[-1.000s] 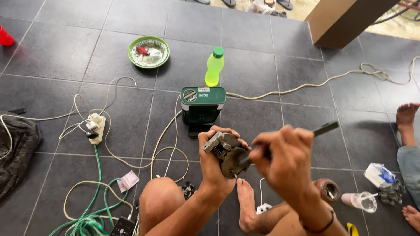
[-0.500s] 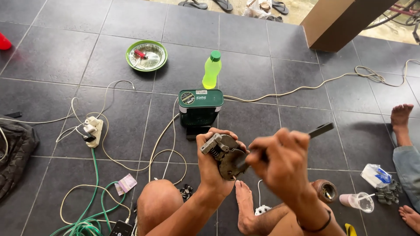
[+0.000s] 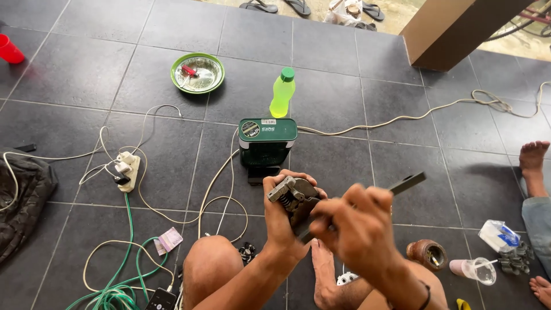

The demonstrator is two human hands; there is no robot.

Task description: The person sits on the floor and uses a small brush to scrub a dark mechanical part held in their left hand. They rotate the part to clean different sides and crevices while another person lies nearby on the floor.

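Between our knees, above the tiled floor [image 3: 356,155], our left hand [image 3: 281,215] has its fingers [image 3: 274,189] clamped on the metal part [image 3: 295,198]; since 1 second ago it barely shifted, while our right hand [image 3: 359,227], closed round the dark tool [image 3: 402,185], pressed nearer, suggesting the prying continues

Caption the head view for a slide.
Left hand grips a grey metal part; right hand works a dark tool on it.
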